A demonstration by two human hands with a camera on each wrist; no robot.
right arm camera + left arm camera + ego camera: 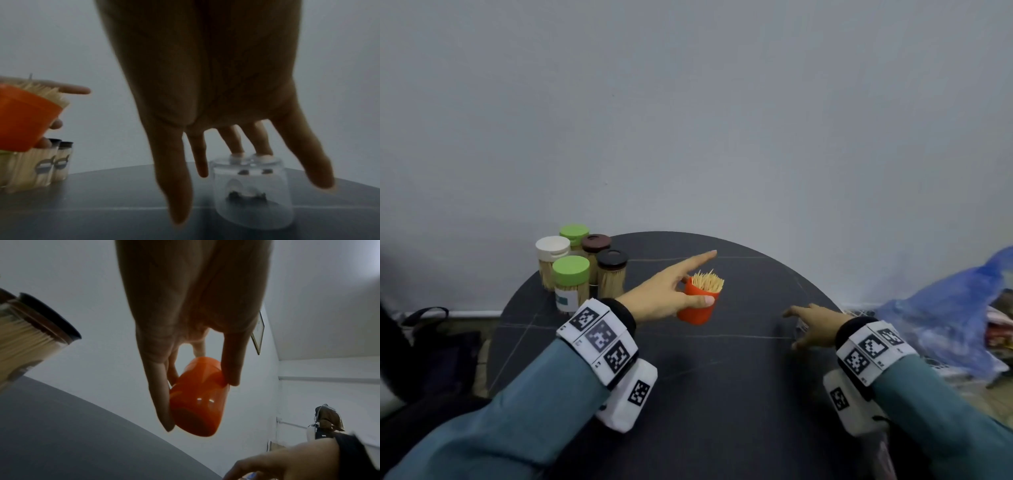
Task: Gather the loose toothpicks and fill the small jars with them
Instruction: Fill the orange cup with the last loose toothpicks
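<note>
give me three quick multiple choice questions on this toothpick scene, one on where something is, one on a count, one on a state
1. Where do the capped jars stand?
A. far left of the table
B. near right edge
C. on the floor

2. How many capped jars have green lids?
A. one
B. two
C. four

3. What is the orange cup's state?
A. empty
B. lying flat
C. full of toothpicks, held off the table

Answers: A, the capped jars cluster at the table's far left; B, two green lids show; C, the left hand grips the orange cup, toothpicks bristling out, above the table.
</note>
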